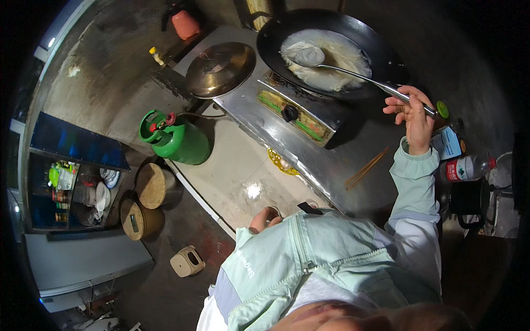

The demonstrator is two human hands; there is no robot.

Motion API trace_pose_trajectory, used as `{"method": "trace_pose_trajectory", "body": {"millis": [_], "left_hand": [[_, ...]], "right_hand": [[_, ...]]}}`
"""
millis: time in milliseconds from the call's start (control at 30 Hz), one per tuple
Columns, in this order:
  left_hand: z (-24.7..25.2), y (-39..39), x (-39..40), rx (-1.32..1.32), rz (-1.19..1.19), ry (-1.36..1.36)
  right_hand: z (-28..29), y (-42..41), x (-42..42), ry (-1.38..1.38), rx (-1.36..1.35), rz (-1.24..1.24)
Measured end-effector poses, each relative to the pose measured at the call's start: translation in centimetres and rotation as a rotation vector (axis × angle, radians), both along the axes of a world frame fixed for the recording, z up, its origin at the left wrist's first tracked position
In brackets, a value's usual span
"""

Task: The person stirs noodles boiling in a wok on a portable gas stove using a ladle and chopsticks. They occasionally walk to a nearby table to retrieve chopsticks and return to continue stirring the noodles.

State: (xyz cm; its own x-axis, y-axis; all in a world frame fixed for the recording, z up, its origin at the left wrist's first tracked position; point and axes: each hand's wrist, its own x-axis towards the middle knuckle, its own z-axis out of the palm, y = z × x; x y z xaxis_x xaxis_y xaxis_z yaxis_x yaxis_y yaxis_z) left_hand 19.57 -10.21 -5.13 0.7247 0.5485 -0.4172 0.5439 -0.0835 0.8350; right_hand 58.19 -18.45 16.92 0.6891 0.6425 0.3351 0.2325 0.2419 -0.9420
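My right hand (414, 116) is closed around the handle of a metal ladle (372, 80). Its bowl lies over the left part of a large black wok (383, 45). Inside the wok is cloudy liquid with pale, noodle-like strands (327, 76). The wok sits on a gas stove (296, 111) with a black knob on its front. My left hand (266, 219) is low by my jacket, fingers curled and partly hidden; whether it holds something cannot be made out.
A domed metal lid (221, 68) lies left of the wok on the steel counter (248, 111). Chopsticks (366, 169) rest nearer me. On the right are a plastic bottle (468, 166) and a black pot (468, 202). A green gas cylinder (180, 140) and stool (187, 261) stand left.
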Motion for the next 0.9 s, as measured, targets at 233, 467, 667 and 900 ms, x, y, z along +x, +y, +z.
{"method": "trace_pose_trajectory", "body": {"millis": [233,467,667,900], "left_hand": [[-0.5,-0.5,1.7,0.044,-0.09,-0.014],[-1.0,2.2,1.4,0.079,-0.238,-0.093],[-2.1,6.1,0.1,0.07,-0.46,-0.134],[-5.8,7.6,-0.2,0.113,-0.849,-0.347]], "right_hand": [[1.5,-4.8,-1.3,-0.081,-0.024,-0.028],[2.9,-10.0,-5.6,-0.118,0.015,-0.119],[2.3,-12.5,-13.5,-0.048,0.028,-0.359],[-0.3,-17.0,-23.5,0.048,0.067,-0.546]]}}
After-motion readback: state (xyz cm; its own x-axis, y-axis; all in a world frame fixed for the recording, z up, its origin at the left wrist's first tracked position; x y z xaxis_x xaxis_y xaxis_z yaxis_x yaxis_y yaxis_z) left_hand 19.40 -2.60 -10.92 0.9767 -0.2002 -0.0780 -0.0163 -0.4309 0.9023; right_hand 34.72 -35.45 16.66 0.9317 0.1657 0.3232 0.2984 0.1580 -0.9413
